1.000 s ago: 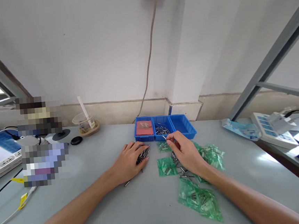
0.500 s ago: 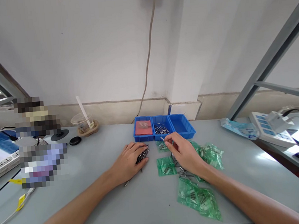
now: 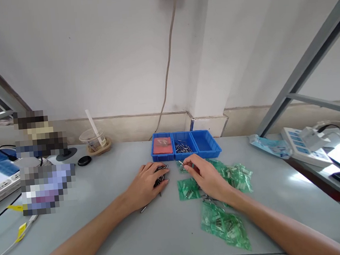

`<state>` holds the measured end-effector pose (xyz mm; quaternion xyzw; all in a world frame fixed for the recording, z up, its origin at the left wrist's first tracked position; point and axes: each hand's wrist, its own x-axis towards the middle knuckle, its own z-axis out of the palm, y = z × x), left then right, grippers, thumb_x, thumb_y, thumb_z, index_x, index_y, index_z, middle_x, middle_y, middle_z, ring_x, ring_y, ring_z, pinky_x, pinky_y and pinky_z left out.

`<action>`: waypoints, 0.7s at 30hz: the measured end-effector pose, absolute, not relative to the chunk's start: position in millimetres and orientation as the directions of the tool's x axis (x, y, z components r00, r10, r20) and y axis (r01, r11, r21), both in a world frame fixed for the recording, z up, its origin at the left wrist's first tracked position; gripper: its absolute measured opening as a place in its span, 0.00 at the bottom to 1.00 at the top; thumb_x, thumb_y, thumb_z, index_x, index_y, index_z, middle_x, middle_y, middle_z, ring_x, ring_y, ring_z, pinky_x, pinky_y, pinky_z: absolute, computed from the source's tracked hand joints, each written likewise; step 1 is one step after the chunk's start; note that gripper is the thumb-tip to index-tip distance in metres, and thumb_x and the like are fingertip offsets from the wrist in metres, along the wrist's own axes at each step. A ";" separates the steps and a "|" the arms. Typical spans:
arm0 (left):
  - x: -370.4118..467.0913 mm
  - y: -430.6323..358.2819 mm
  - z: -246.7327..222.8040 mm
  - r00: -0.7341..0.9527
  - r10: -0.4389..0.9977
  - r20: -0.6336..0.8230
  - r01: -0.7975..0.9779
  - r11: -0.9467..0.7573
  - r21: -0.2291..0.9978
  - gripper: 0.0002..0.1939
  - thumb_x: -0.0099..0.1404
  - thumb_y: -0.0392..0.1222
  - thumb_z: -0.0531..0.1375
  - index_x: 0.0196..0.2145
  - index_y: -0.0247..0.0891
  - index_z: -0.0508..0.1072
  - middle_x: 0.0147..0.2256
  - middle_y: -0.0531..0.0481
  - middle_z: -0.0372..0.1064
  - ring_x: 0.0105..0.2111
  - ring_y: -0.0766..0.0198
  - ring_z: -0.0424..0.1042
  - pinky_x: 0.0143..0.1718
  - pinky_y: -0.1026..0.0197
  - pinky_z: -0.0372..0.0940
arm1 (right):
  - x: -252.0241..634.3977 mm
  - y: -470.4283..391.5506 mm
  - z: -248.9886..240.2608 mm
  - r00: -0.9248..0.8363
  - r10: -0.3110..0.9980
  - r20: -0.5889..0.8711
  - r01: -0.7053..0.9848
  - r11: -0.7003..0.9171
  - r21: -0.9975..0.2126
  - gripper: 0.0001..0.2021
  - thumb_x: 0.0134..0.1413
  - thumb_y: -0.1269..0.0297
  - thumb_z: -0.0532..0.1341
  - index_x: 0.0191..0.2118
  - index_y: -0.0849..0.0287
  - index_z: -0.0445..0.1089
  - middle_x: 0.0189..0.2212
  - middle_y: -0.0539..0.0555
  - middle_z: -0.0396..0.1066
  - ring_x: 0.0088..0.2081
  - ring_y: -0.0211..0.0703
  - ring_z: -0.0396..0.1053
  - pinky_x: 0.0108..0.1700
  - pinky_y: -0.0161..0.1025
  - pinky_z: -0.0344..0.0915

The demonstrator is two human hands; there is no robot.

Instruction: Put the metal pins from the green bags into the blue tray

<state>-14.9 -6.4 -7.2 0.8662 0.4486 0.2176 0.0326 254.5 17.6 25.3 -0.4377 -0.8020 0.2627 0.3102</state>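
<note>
My left hand (image 3: 144, 187) rests on the table with its fingers curled around a bunch of slim dark metal pins (image 3: 161, 178). One loose pin (image 3: 143, 209) lies just below that wrist. Between thumb and forefinger, my right hand (image 3: 206, 176) pinches a single thin pin (image 3: 181, 162), its pale tip sticking out left. Beneath and around this hand are green plastic bags (image 3: 240, 178) of small metal parts, a little square bag (image 3: 189, 189), and loose pins (image 3: 207, 198) partly hidden. Just beyond, the middle blue bin (image 3: 185, 156) contains many similar pins.
A left blue bin (image 3: 163, 158) has a red packet in it, and a right blue bin (image 3: 206, 140) adjoins the middle one. Another green bag (image 3: 226, 225) lies nearer me. A lidded cup (image 3: 92, 140) with a straw stands back left; a power strip (image 3: 302, 143) sits at right.
My right hand has come slightly down and left with the pin, away from the bins. The left hand stays around its bunch of pins.
</note>
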 end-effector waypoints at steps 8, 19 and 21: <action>-15.6 -6.3 -7.0 0.505 0.792 0.343 0.756 -0.598 0.266 0.19 0.78 0.46 0.57 0.63 0.46 0.70 0.60 0.45 0.68 0.58 0.51 0.67 0.58 0.45 0.64 | 255.2 20.6 25.0 -0.374 0.909 0.187 0.451 0.354 -0.819 0.13 0.74 0.51 0.52 0.43 0.51 0.69 0.30 0.48 0.65 0.27 0.41 0.58 0.28 0.38 0.54; -14.1 -7.7 -4.4 0.504 0.780 0.371 0.733 -0.613 0.293 0.17 0.76 0.38 0.55 0.59 0.46 0.72 0.60 0.46 0.68 0.57 0.52 0.68 0.59 0.46 0.65 | 255.6 23.9 21.6 -0.363 0.919 0.151 0.351 0.285 -0.892 0.15 0.73 0.48 0.53 0.44 0.50 0.70 0.31 0.48 0.64 0.25 0.39 0.54 0.25 0.37 0.52; -13.9 -8.0 -3.6 0.505 0.783 0.363 0.734 -0.611 0.296 0.17 0.75 0.37 0.55 0.59 0.46 0.72 0.60 0.46 0.68 0.58 0.52 0.67 0.59 0.46 0.65 | 255.8 24.0 20.8 -0.359 0.923 0.141 0.346 0.272 -0.898 0.15 0.72 0.48 0.53 0.44 0.50 0.70 0.31 0.48 0.64 0.25 0.39 0.54 0.25 0.37 0.51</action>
